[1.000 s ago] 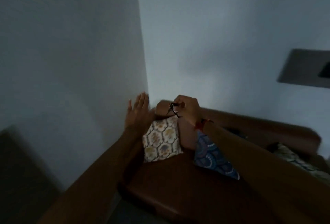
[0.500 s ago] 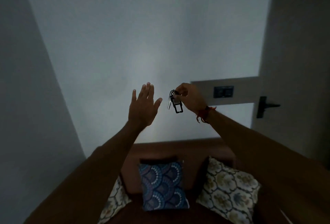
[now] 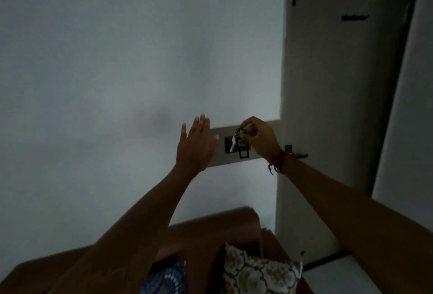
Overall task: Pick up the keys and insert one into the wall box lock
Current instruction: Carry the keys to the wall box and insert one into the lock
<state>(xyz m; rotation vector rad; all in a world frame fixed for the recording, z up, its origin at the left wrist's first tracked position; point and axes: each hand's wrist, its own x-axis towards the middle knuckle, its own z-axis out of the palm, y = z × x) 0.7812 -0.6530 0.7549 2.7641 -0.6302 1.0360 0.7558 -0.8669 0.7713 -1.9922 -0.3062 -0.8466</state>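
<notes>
My right hand [image 3: 259,140] pinches a bunch of keys [image 3: 237,142] by its ring; a silver key and a black rectangular tag hang down from it. The keys dangle right in front of the dark panel on the grey wall box [image 3: 221,157], which is mounted on the white wall beside the door. My left hand [image 3: 195,147] is raised flat with fingers apart, holding nothing, over the left end of the wall box. Whether a key touches the lock is unclear in the dim light.
A white door [image 3: 339,106] with a dark handle [image 3: 296,153] stands just right of the box. Below is a brown sofa [image 3: 210,230] with a blue patterned cushion [image 3: 166,279] and a pale floral cushion [image 3: 260,275].
The view has swung right and both hands have moved right. The keys, earlier held over bare wall, now hang in front of the wall box; the left hand now overlaps its left end.
</notes>
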